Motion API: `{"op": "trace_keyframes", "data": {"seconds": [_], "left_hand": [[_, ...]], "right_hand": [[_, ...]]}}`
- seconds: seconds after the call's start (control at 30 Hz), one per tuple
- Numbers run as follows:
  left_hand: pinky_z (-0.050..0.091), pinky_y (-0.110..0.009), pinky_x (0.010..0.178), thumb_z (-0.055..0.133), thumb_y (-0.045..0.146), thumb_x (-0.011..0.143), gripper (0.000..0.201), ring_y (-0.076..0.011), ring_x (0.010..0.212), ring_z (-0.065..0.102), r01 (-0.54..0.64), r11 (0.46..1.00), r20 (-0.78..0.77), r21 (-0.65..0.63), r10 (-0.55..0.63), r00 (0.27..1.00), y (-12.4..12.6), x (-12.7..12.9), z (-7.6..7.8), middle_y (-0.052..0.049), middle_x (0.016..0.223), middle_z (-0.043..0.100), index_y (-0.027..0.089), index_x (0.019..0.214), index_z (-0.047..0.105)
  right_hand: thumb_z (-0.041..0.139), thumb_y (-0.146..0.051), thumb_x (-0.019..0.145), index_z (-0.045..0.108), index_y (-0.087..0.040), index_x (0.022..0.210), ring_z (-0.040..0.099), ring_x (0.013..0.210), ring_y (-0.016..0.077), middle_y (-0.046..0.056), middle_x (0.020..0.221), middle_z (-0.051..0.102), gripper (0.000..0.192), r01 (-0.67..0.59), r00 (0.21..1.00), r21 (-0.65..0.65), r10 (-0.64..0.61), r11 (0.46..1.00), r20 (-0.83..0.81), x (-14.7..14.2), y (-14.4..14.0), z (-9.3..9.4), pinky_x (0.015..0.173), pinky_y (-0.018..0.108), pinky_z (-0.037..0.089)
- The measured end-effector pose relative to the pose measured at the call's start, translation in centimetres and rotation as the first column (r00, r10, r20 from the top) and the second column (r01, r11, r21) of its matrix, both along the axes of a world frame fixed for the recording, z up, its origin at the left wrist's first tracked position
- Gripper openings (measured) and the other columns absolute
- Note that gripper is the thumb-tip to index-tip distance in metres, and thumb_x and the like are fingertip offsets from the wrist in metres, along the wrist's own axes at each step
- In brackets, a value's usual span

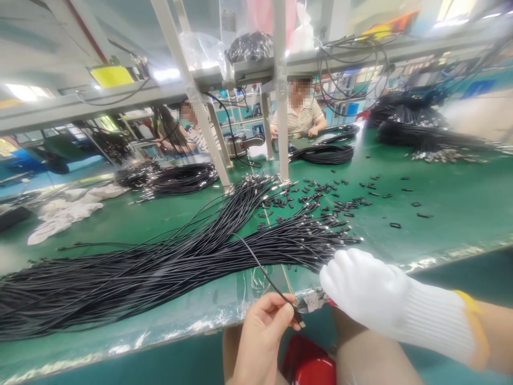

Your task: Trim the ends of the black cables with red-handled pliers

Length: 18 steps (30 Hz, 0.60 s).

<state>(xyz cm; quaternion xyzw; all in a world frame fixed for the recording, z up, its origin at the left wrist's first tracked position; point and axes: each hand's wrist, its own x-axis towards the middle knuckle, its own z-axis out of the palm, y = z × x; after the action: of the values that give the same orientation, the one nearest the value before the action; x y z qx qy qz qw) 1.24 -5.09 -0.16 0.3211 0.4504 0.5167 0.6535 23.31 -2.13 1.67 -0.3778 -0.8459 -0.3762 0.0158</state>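
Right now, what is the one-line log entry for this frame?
left hand: pinching cable end | right hand: gloved, on cutter at cable end | bundle on bench | caps scattered

A factory assembly line for cables. A long green workbench (441, 203) carries a large bundle of thin black cables (160, 262), scattered small black connector parts (320, 200) and further coiled cable bundles (324, 154). A metal-framed overhead shelf (240, 75) holds more wires. Across the bench sit two seated workers (300, 115), with what seem to be further workstations behind them, though that area is blurred.
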Motion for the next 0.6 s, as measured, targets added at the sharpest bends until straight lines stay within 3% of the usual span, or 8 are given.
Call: {"op": "trace_keyframes", "data": {"seconds": [0.17,0.33,0.43,0.6], "left_hand": [[0.053,-0.024,0.065,0.098,0.038,0.065,0.032,-0.0132,0.061,0.065,-0.01,1.0,0.04,-0.003,0.01,0.999,0.0,0.0,0.2,-0.004,0.072,0.073,0.015,0.08,0.082],[0.052,-0.02,0.064,0.1,0.035,0.061,0.032,-0.0093,0.058,0.065,0.005,0.999,0.179,-0.049,0.004,0.984,0.3,0.0,1.1,-0.001,0.07,0.073,0.016,0.078,0.08],[0.054,-0.02,0.064,0.101,0.033,0.06,0.033,-0.0096,0.062,0.067,-0.047,0.997,0.219,-0.06,0.059,0.974,0.4,0.1,1.4,-0.001,0.073,0.074,0.016,0.077,0.078],[0.055,-0.021,0.066,0.1,0.033,0.063,0.032,-0.011,0.067,0.068,-0.064,0.997,0.204,-0.041,0.071,0.976,0.4,0.0,1.3,-0.002,0.078,0.076,0.015,0.078,0.077]], "right_hand": [[0.061,-0.011,0.08,0.048,-0.024,0.073,0.044,0.057,0.0189,0.0,0.065,0.05,0.02,-0.026,0.999,-0.062,0.024,0.998,-0.037,0.3,0.1,-0.1,0.061,0.037,0.012],[0.073,-0.043,0.078,0.049,-0.026,0.068,0.05,0.051,0.0215,0.001,0.059,0.057,0.031,-0.016,0.971,-0.089,-0.006,0.996,-0.24,-0.4,-0.6,0.8,0.06,0.035,0.01],[0.073,-0.041,0.08,0.051,-0.027,0.068,0.053,0.046,0.0235,0.0,0.056,0.058,0.029,0.005,0.951,-0.135,-0.046,0.991,-0.306,-0.1,-0.8,0.7,0.059,0.033,0.008],[0.068,-0.04,0.085,0.058,-0.026,0.078,0.058,0.054,0.0267,0.001,0.064,0.058,0.019,0.058,0.944,-0.148,-0.102,0.987,-0.315,1.0,-1.1,0.1,0.057,0.033,0.023]]}}
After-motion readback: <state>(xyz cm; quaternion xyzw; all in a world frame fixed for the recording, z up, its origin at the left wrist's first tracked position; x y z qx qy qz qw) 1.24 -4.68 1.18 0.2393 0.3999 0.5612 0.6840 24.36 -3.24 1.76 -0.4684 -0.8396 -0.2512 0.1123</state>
